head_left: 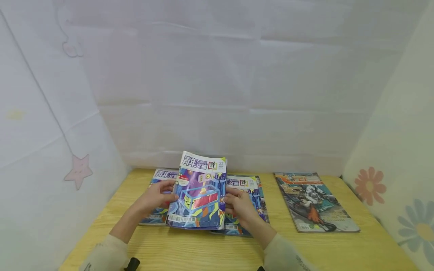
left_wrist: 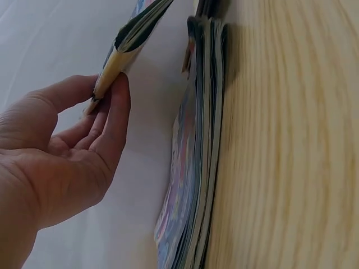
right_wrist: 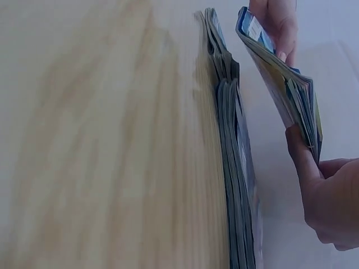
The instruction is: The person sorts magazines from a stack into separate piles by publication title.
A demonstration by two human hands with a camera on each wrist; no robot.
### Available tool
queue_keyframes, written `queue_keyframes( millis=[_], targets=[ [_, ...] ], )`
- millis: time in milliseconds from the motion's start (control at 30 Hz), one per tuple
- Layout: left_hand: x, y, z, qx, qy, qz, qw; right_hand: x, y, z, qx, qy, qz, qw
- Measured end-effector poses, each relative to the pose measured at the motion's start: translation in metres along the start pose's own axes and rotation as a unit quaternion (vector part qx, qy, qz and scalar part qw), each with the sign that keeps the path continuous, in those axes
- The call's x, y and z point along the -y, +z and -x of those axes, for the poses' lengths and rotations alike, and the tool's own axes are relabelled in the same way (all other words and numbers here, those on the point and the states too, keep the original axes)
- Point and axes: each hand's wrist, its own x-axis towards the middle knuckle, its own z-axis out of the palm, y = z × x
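A purple-and-blue magazine (head_left: 200, 188) with a white title band is held up between both hands, above other magazines. My left hand (head_left: 155, 196) pinches its left edge, thumb on the cover and fingers behind, as the left wrist view shows with the magazine's spine (left_wrist: 112, 67). My right hand (head_left: 241, 207) grips the opposite edge, where page ends (right_wrist: 303, 112) show in the right wrist view. Beneath lie a left magazine pile (head_left: 154, 218) and a right magazine pile (head_left: 252, 184) with similar covers, partly hidden by the held magazine and my hands.
Farther right on the yellow wood-grain table (head_left: 190, 250), a separate magazine (head_left: 312, 201) with a dark illustrated cover lies flat. A pale cloth backdrop (head_left: 230, 94) rises behind the table, with printed cloth along both sides.
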Motion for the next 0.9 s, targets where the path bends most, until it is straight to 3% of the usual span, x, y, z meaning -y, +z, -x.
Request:
queue_keyframes(
  millis=[267,400,500,667,900],
  targets=[
    [0.008,-0.031,-0.001,0.020,-0.018,-0.026,0.9993,-0.007,0.027,-0.014,-0.002,0.013,-0.032,0.999],
    [0.010,-0.047,0.004,0.022,-0.043,-0.041,0.9980,-0.016,0.043,-0.020,-0.002,0.033,-0.046,0.998],
    [0.012,-0.059,0.007,0.015,-0.067,-0.054,0.9962,-0.023,0.052,-0.024,0.005,0.045,-0.057,0.997],
    [0.016,-0.072,0.010,0.006,-0.080,-0.080,0.9936,-0.030,0.068,-0.029,0.016,0.053,-0.083,0.995],
    [0.028,-0.091,0.016,-0.001,-0.106,-0.074,0.9917,-0.040,0.090,-0.039,0.022,0.090,-0.124,0.988]
  ],
)
